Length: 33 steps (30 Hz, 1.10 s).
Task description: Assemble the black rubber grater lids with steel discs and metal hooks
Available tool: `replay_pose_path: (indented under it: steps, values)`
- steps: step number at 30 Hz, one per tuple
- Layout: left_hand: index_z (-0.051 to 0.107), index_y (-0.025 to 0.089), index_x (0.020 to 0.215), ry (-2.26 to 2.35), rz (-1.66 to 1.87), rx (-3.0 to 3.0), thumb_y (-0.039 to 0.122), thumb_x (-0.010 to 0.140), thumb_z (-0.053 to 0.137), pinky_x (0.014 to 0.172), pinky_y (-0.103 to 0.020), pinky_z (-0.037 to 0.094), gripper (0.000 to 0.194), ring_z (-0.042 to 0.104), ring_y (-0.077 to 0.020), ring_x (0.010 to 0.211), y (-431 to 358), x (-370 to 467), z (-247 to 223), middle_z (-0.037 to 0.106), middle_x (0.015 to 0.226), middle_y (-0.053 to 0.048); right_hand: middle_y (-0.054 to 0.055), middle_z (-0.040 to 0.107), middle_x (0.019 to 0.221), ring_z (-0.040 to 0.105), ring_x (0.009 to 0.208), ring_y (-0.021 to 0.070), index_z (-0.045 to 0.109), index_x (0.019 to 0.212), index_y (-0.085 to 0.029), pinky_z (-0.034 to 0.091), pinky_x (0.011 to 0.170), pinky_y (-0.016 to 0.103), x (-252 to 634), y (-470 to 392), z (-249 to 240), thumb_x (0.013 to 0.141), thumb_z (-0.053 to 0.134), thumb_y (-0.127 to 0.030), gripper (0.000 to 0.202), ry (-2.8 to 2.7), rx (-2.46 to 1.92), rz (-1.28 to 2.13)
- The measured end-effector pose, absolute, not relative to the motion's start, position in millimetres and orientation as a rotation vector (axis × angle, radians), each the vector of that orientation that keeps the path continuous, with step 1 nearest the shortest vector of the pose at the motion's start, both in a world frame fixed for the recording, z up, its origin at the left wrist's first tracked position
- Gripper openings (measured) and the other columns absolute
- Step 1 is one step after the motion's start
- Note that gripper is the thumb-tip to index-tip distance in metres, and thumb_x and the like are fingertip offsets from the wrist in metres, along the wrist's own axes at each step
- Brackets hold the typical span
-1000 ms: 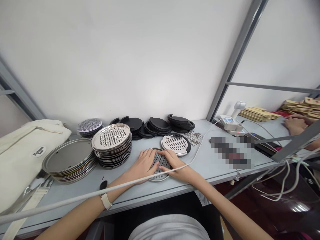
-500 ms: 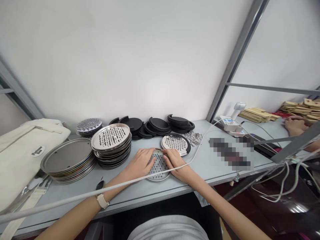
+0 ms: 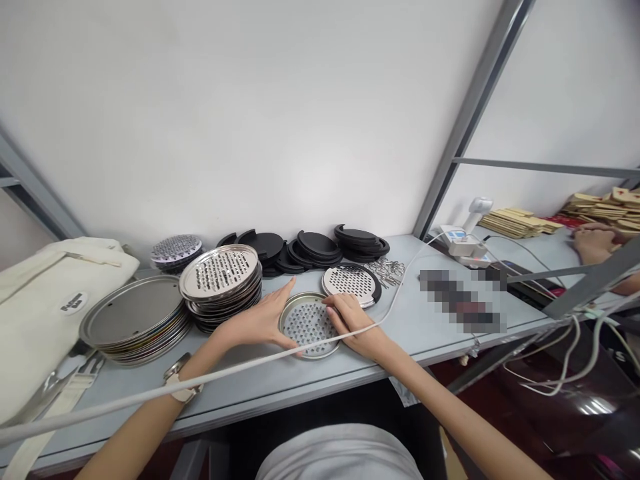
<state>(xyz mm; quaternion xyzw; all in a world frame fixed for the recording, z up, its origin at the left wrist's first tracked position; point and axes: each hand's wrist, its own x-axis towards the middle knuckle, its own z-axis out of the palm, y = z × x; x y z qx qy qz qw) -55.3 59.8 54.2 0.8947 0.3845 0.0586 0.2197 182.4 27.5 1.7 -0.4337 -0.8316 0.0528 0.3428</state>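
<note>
A round metal grater [image 3: 309,325] with a raised rim lies on the table in front of me, its punched holes facing up. My left hand [image 3: 263,319] is at the grater's left side, thumb and fingers spread wide and holding nothing. With bent fingers, my right hand [image 3: 356,327] grips the grater's right rim. Just behind it lies another round grater [image 3: 350,283] with a black edge piece. To the left of my left hand stands a stack of round graters [image 3: 220,273]. A white cable [image 3: 200,379] crosses in front of both hands.
Plain metal discs [image 3: 135,310] are stacked at the left, near a cream bag [image 3: 65,293]. Black round covers [image 3: 315,247] and small metal hooks [image 3: 387,272] lie along the wall. A blurred patch [image 3: 463,300] and another person's hands [image 3: 595,241] are at the right.
My left hand has let go of the grater, moved left and spread its fingers, uncovering more of the grater. My right hand stays at the right rim.
</note>
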Motion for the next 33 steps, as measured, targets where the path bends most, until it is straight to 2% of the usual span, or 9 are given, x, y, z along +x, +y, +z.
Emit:
replay_pose_path:
  steps: [8,13,27,31,33]
  values:
    - [-0.009,0.012,0.145,0.971,0.076,2.501,0.069,0.056,0.067,0.113,-0.039,0.016,0.130,0.007,-0.0294,0.140,58.9,-54.9,47.7,-0.001,0.152,-0.017,0.006,0.058,0.094,0.052,0.087,0.0190,0.046,0.105,-0.020,0.037,0.090,0.041,183.7,29.2,-1.7,0.095,0.033,-0.019,0.017,-2.208,-1.080,0.130]
    - [-0.012,0.013,0.145,0.963,0.024,2.503,0.071,0.054,0.066,0.114,-0.041,0.013,0.133,0.001,-0.0296,0.140,62.3,-52.2,38.5,-0.005,0.152,-0.016,0.006,0.058,0.092,0.052,0.085,0.0191,0.047,0.103,-0.020,0.039,0.086,0.039,182.6,29.6,-2.2,0.095,0.032,-0.019,0.017,-2.202,-1.083,0.128]
    - [-0.006,0.015,0.146,0.951,0.042,2.514,0.071,0.057,0.065,0.114,-0.040,0.014,0.127,0.005,-0.0312,0.140,62.3,-50.6,39.3,-0.001,0.153,-0.015,0.007,0.060,0.094,0.052,0.086,0.0198,0.049,0.101,-0.020,0.040,0.084,0.040,182.1,28.4,2.3,0.096,0.027,-0.018,0.022,-2.234,-1.117,0.022]
    - [-0.009,0.020,0.146,0.980,0.034,2.498,0.072,0.054,0.066,0.111,-0.048,0.015,0.129,0.002,-0.0360,0.139,58.7,-48.0,37.4,-0.003,0.153,-0.016,0.007,0.059,0.095,0.053,0.088,0.0202,0.047,0.105,-0.021,0.040,0.085,0.040,182.5,27.7,2.4,0.096,0.026,-0.018,0.023,-2.234,-1.124,0.060]
    - [-0.008,0.024,0.146,1.013,0.038,2.479,0.072,0.059,0.062,0.110,-0.053,0.015,0.122,-0.002,-0.0379,0.139,54.7,-43.6,36.1,-0.007,0.153,-0.014,0.007,0.059,0.096,0.053,0.088,0.0204,0.047,0.105,-0.021,0.040,0.085,0.041,182.8,27.4,2.8,0.096,0.026,-0.018,0.023,-2.244,-1.125,0.083]
